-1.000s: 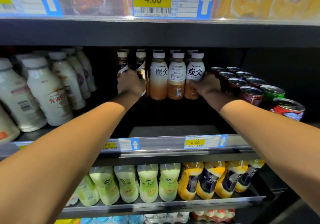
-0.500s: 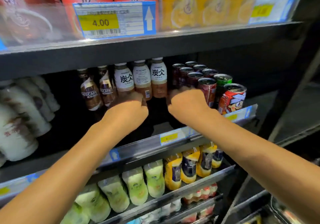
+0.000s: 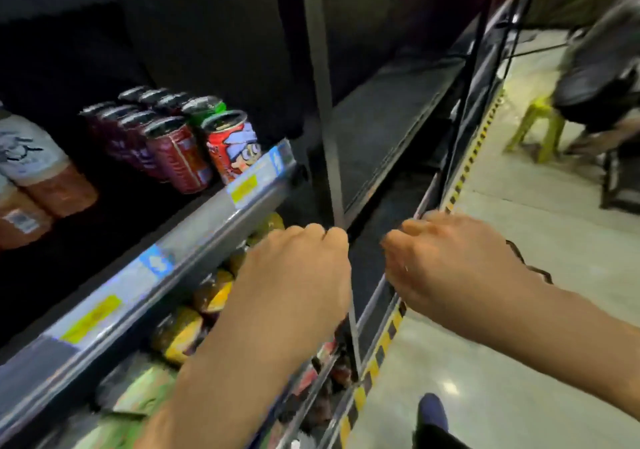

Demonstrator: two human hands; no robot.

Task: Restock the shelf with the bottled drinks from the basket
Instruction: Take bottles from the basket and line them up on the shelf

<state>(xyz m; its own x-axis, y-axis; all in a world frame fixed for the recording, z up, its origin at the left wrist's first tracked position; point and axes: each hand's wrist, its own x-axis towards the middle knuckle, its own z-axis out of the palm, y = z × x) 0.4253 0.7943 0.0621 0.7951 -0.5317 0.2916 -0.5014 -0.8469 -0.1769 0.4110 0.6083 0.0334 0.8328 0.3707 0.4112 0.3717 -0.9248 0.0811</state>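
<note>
**Shop aisle, blurred, at the drinks shelf (image 3: 207, 220)**

Dark shelving fills the left side, pale floor (image 3: 519, 362) the right; bottled drinks (image 3: 38, 171) stand on the shelf at the far left, with cans (image 3: 180, 150) just beside them; the left hand (image 3: 298, 275) and right hand (image 3: 450, 261) hover before the shelf edge, fingers curled under, nothing visible in either.

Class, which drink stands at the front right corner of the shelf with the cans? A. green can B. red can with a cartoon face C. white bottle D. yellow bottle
B: the red can stands at the front right corner of the shelf, the green can behind it.
</note>
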